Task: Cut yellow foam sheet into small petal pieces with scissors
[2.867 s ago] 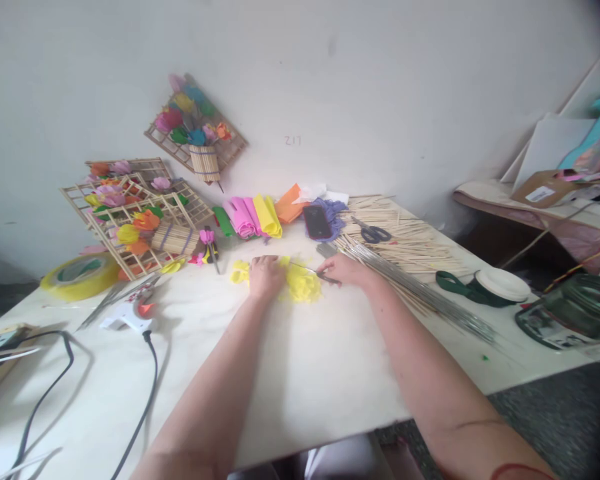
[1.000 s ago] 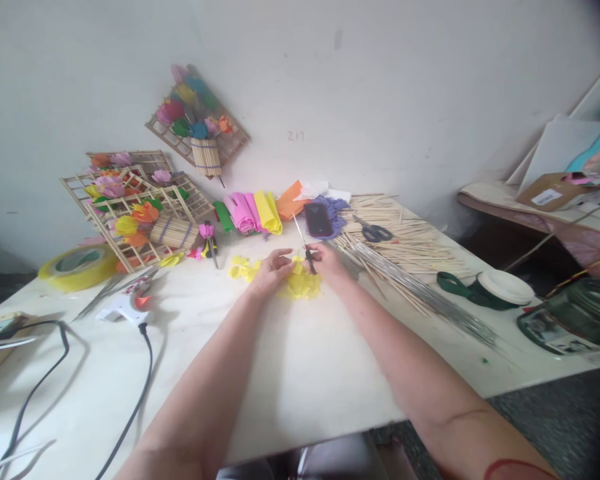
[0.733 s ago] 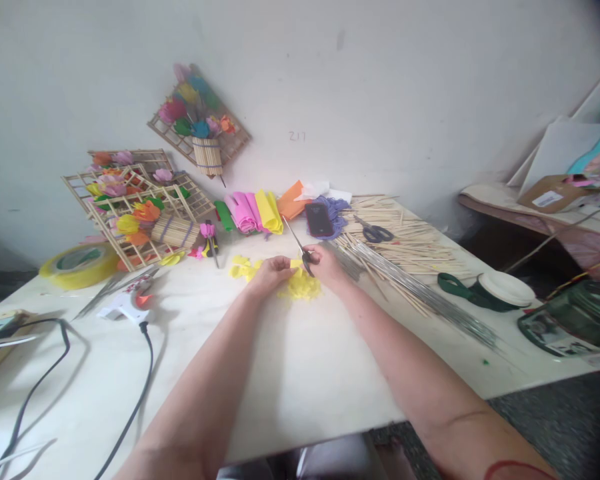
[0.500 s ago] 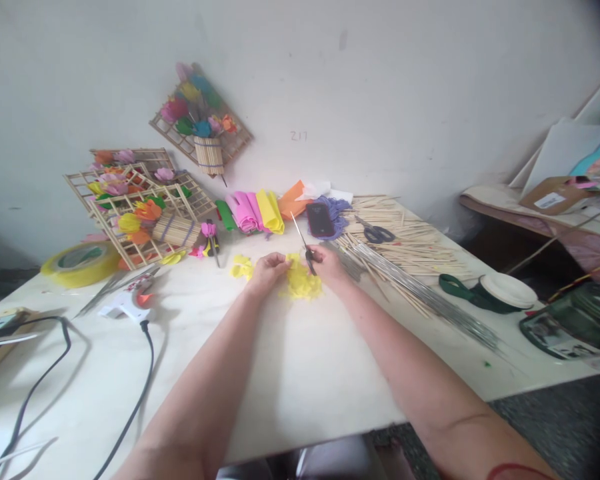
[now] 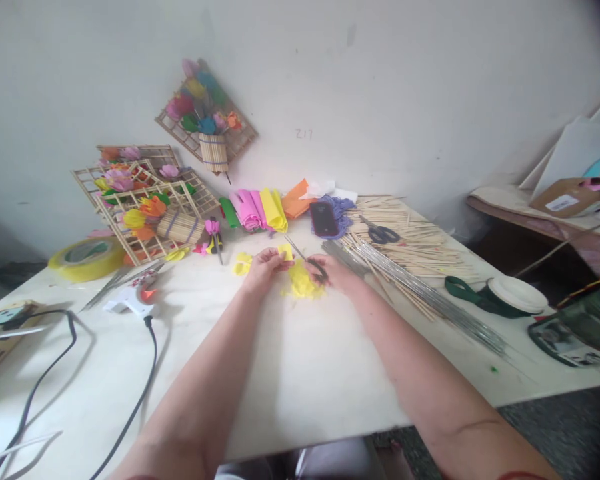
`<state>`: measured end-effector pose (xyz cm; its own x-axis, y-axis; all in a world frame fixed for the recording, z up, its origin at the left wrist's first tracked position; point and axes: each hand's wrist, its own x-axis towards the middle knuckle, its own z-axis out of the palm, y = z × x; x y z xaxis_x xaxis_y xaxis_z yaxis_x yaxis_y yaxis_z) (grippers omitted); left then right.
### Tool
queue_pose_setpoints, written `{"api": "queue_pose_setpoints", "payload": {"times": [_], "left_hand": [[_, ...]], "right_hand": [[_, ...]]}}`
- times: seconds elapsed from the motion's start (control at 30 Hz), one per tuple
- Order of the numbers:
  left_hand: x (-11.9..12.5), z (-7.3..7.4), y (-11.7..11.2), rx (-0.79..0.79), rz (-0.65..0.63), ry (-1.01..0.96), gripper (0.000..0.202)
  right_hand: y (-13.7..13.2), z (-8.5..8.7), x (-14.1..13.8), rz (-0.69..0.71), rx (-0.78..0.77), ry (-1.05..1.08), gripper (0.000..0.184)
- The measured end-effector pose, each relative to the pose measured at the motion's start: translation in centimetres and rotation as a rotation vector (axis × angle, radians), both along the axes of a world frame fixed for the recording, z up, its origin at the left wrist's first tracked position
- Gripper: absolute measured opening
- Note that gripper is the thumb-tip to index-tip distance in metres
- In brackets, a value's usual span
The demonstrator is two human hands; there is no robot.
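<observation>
My left hand [image 5: 263, 265] pinches a small piece of yellow foam [image 5: 285, 251] and lifts it just off the white table [image 5: 310, 373]. My right hand [image 5: 336, 272] is closed on small scissors [image 5: 307, 256], whose blades point up and left toward the yellow piece. Between both hands lies a heap of yellow foam scraps [image 5: 303, 285]. More yellow bits [image 5: 241, 264] lie just left of my left hand.
Rolled foam sheets [image 5: 258, 208], a phone [image 5: 323, 219], bamboo sticks [image 5: 410, 237] with black scissors [image 5: 383, 234], and metal wires [image 5: 430, 299] lie behind and right. Stick racks with paper flowers [image 5: 145, 212], yellow tape [image 5: 87, 259] and a glue gun [image 5: 130, 300] are left. Green ribbon rolls [image 5: 500, 293] sit right.
My left hand has raised a yellow piece from the heap. The scissors have tipped lower, their blades now near that piece. The camera has shifted slightly left.
</observation>
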<state>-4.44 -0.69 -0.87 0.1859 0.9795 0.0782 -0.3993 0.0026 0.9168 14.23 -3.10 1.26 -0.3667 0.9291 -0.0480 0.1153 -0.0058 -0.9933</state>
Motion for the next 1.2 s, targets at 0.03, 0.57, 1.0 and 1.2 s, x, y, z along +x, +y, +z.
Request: {"api": "queue_pose_setpoints", "payload": {"times": [0.03, 0.57, 1.0, 1.2], "left_hand": [[0.0, 0.0, 0.0, -0.008, -0.004, -0.009, 0.035], [-0.2, -0.1, 0.2, -0.031, -0.05, -0.048, 0.023], [-0.2, -0.3, 0.3, -0.032, -0.068, -0.076, 0.023], [-0.3, -0.2, 0.3, -0.035, -0.065, -0.074, 0.022]], "right_hand": [[0.0, -0.1, 0.1, 0.017, -0.016, -0.021, 0.032], [0.1, -0.4, 0.4, 0.077, -0.047, -0.021, 0.026], [0.1, -0.6, 0.0, 0.05, -0.041, 0.03, 0.032], [0.4, -1.0, -0.1, 0.053, -0.036, 0.055, 0.031]]}}
